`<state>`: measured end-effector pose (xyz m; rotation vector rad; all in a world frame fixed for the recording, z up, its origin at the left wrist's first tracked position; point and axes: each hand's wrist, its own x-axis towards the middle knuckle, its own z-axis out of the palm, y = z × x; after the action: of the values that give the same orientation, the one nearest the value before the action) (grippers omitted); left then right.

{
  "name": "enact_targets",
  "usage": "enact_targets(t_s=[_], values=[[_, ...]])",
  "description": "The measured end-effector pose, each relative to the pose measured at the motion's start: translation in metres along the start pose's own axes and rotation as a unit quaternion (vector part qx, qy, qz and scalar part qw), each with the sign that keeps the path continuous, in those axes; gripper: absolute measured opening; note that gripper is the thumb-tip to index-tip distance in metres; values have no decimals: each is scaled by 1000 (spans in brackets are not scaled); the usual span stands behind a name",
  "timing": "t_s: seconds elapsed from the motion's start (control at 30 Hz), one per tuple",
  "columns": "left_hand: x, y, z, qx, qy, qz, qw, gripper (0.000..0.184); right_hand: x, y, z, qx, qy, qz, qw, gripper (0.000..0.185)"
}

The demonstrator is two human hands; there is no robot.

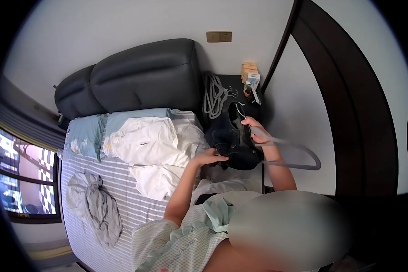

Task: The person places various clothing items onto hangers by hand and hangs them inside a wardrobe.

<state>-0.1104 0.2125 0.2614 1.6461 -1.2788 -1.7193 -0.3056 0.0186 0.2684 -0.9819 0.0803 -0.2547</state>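
Observation:
A dark garment (229, 138), black or very dark blue, is bunched in front of me between my two hands. My left hand (209, 157) is closed on its lower left edge, with some fingers hidden behind the cloth. On the other side, my right hand (256, 130) is closed around a grey clothes hanger (313, 158) near its neck. The hanger's metal hook (240, 109) rises beside the garment's opening, and its wide loop sticks out to the right past my forearm. How much of the hanger lies inside the cloth is hidden.
White clothes (143, 140) lie spread on the striped bed (136, 213), near blue pillows (86, 133). A crumpled grey cloth (95, 206) lies farther left. Several grey hangers (215, 95), a wooden box (249, 70) and small bottles stand on the dark nightstand (231, 81) beside the black headboard (145, 72).

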Motion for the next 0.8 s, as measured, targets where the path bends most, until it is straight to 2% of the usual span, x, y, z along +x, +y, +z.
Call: enact_targets(t_s=[0.07,0.13,0.17,0.2,0.27,0.3,0.4,0.43,0.53,0.57,0.63,0.73,0.8], values=[[-1,-11,-29,213,18,15,977,51,-5,22,-18,-129,-19,-77,989,28],[-21,24,-38,78,202,12,976,51,-7,13,14,-267,-26,-210,940,33],[-7,20,-46,-19,236,123,964,52,-7,-1,43,-338,-30,-286,896,34],[7,18,-51,-116,263,231,930,54,-10,-9,64,-307,-19,-255,917,34],[8,47,-51,-79,206,257,941,53,-18,-17,97,-242,4,-193,951,33],[10,57,-48,-61,177,271,944,53,-20,-18,105,-269,34,-181,945,33],[23,66,-41,-28,79,162,983,47,-24,-17,117,-335,87,-180,921,34],[28,61,-36,92,133,236,958,41,-26,-15,118,-349,79,-206,911,34],[31,59,-24,148,192,256,936,37,-28,-9,108,-382,55,-257,886,36],[32,60,-21,165,237,252,924,27,-29,-6,103,-390,45,-268,880,37],[37,53,-26,234,265,237,905,22,-32,4,97,-354,57,-241,902,35],[51,34,-45,286,260,200,900,11,-44,21,93,-191,156,-149,958,34],[58,28,-63,193,243,165,936,9,-52,25,88,-68,171,-117,976,32]])
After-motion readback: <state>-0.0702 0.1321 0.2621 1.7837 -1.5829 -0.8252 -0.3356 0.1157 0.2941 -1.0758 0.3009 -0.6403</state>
